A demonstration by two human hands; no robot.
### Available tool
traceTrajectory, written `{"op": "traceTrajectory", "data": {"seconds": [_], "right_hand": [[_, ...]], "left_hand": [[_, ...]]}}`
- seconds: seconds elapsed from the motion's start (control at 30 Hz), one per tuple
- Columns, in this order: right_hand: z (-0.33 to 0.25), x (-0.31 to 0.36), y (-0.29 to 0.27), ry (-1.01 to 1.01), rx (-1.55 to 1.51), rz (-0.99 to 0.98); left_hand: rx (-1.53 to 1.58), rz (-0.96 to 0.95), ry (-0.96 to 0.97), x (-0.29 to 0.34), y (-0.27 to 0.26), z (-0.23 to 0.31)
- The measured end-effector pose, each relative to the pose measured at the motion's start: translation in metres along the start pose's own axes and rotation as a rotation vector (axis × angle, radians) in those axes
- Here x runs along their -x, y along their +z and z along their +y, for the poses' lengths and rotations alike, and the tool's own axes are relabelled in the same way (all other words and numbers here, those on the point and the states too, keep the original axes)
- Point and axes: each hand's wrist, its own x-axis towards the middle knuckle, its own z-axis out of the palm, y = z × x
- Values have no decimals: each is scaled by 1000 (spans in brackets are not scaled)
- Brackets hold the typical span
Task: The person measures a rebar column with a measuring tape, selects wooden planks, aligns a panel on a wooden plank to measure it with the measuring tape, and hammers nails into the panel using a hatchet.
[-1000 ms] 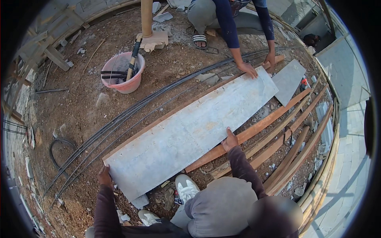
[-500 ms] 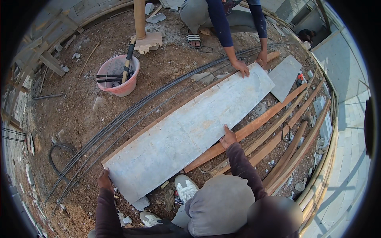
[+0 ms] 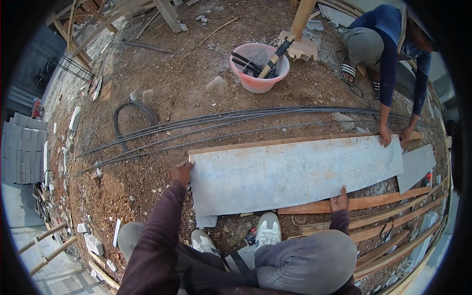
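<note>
A long whitish panel (image 3: 295, 169), with a strip of brown wood (image 3: 265, 144) along its far edge, lies across the space in front of my knees. My left hand (image 3: 182, 172) grips the panel's left end near the far corner. Lower on the right, my right hand (image 3: 339, 200) holds the near edge, thumb on top and fingers partly hidden beneath. At the far right end, a crouching co-worker's two hands (image 3: 385, 136) rest on the panel and its wood strip.
Steel rods (image 3: 216, 118) run just beyond the panel, near a coiled rod (image 3: 132, 115). A pink bucket (image 3: 258, 86) with tools stands farther back. Wooden planks (image 3: 388, 223) and a smaller grey board (image 3: 418, 167) lie right; rubble and a block stack (image 3: 22, 150) are left.
My view has swung left, so the panel, bucket and co-worker appear farther right and the panel looks more level. Both my hands keep their hold on the panel.
</note>
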Motion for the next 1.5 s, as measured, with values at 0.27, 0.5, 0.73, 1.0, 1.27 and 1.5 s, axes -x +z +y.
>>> {"op": "traceTrajectory", "data": {"seconds": [0.27, 0.5, 0.73, 1.0, 1.27, 1.5], "right_hand": [[-11, -4, -9, -54, 25, 26], [-2, -5, 13, -716, 794, 777], [14, 70, 163, -1134, 1327, -258], [98, 73, 230, -1308, 1911, -975], [94, 75, 237, -1218, 2007, -1056], [81, 71, 239, -1176, 2106, -1031]], "left_hand": [[52, -81, -11, 0, 16, -3], [147, -140, -88, 20, 21, 15], [129, -90, -104, 11, 1, 14], [57, 0, -49, 0, 3, -1], [97, 49, -81, 9, 9, -4], [-826, -97, 108, 15, -24, 70]]}}
